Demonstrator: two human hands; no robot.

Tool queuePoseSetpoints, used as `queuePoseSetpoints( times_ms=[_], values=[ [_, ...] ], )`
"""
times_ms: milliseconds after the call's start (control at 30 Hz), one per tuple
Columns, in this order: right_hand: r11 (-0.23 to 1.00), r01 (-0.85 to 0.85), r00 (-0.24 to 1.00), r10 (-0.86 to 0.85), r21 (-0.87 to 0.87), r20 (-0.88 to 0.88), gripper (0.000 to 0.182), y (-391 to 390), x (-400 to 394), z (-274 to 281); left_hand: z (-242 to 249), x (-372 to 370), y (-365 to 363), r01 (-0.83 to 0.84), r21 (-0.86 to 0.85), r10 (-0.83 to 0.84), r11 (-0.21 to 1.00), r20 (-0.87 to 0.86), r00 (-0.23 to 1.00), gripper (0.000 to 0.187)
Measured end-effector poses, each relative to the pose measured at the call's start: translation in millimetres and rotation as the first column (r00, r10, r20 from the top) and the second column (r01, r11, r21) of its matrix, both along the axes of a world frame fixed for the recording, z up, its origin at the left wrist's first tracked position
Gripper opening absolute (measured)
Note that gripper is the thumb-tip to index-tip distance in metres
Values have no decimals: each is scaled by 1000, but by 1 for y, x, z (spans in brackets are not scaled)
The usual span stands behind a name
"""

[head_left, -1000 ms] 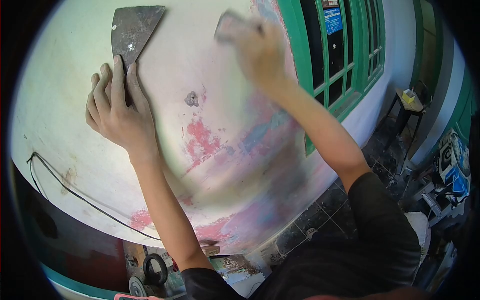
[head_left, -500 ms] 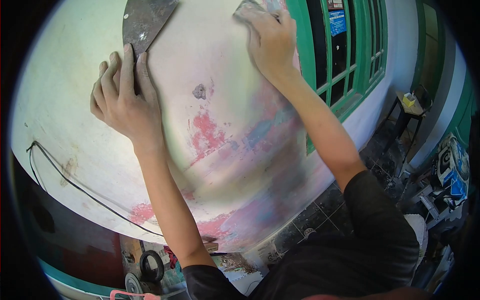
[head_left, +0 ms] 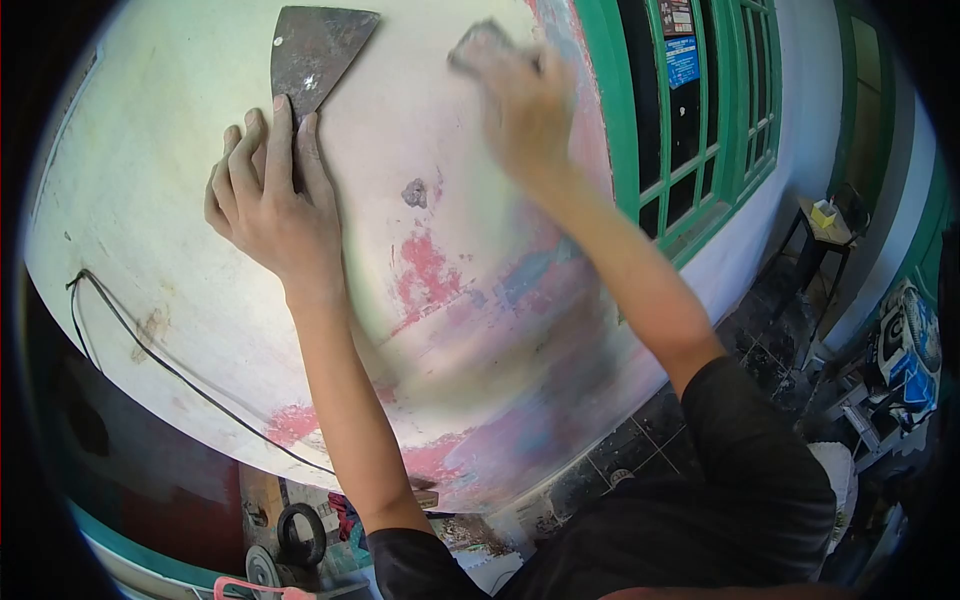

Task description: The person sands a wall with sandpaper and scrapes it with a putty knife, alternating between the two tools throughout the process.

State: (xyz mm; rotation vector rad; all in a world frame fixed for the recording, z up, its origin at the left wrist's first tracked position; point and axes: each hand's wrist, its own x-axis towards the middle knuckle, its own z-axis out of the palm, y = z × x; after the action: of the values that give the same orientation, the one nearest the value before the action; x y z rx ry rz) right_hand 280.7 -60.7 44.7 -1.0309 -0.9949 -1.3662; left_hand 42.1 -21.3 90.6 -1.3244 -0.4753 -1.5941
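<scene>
My left hand (head_left: 275, 195) is closed on a putty knife (head_left: 318, 60), its wide, dull metal blade pointing up and its handle hidden behind the fingers. One fingertip rests against the base of the blade, and the hand lies close to the wall. Higher up and to the right, my right hand (head_left: 530, 105), smeared by motion, presses a worn grey sanding pad (head_left: 480, 45) on the pale wall (head_left: 400, 120). Below both hands the wall carries patches of red (head_left: 428, 270) and blue-grey paint, with a small grey rough spot (head_left: 414, 193) between the forearms.
A green-framed window (head_left: 690, 150) borders the wall on the right. A black cable (head_left: 180, 370) hangs across the lower left. Beyond stand a small table (head_left: 825, 228) with a yellow box and a printed sack (head_left: 908, 340). A black ring (head_left: 302, 533) lies below.
My right hand has moved left and slightly down with the sanding pad. The view has shifted a little; my left hand still holds the putty knife in much the same place on the wall.
</scene>
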Motion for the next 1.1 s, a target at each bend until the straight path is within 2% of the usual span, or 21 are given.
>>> queuePoseSetpoints(
  times_ms=[33,100,133,200,233,300,400,533,600,633,700,767,833,967,1000,1067,1100],
  values=[
    [1000,-3,1000,3,2,6,37,-1,-15,-19,1,0,2,-3,2,3,1000,6,1000,27],
    [989,-137,981,143,-54,130,35,-8,-49,-68,0,-2,6,12,12,-12,1000,-19,1000,27],
    [989,-136,982,142,-55,125,35,-10,-46,-72,-1,-3,7,13,11,-13,1000,-24,1000,27],
    [988,-118,943,143,-100,301,28,-18,-34,-73,0,-2,7,10,16,-10,1000,-16,1000,27],
    [988,-120,942,144,-95,303,28,-15,-25,-61,0,-2,6,8,20,-8,1000,-15,1000,27],
    [999,40,972,-34,-20,232,29,-1,3,-21,-1,0,1,16,-1,-16,1000,-8,1000,29],
    [999,14,985,-21,41,169,29,-5,13,20,-1,0,1,14,-2,-14,1000,-8,1000,29],
    [999,-49,994,50,-13,99,41,-3,-25,-57,0,-2,2,6,10,-6,1000,-12,1000,29],
    [991,-14,953,53,-131,299,42,-17,-31,-76,0,0,1,-14,11,14,1000,-11,1000,29],
    [991,-12,953,52,-133,298,42,-16,-27,-69,-2,1,1,-12,9,12,1000,-12,1000,29],
    [999,-36,936,40,-17,349,31,-4,-9,-28,-1,1,4,-5,18,5,1000,-10,1000,29],
    [999,11,956,1,-40,293,33,-3,-8,3,0,1,3,1,13,-1,1000,-9,1000,29],
    [998,-43,980,50,-38,194,35,-3,-14,16,0,1,5,9,6,-9,1000,-4,1000,28],
    [997,-61,973,67,-36,220,34,-10,-34,-63,0,-2,7,15,35,-14,999,-24,1000,27],
    [993,-70,972,90,-100,219,36,-19,-39,-78,0,-1,5,-3,25,3,1000,-15,1000,29],
    [983,-79,969,115,-167,219,38,-21,-38,-79,-1,0,5,1,23,-1,1000,-11,1000,29],
    [990,-90,965,114,-112,235,36,-13,-33,-63,-1,0,6,5,26,-4,1000,-11,1000,29]
  ],
)
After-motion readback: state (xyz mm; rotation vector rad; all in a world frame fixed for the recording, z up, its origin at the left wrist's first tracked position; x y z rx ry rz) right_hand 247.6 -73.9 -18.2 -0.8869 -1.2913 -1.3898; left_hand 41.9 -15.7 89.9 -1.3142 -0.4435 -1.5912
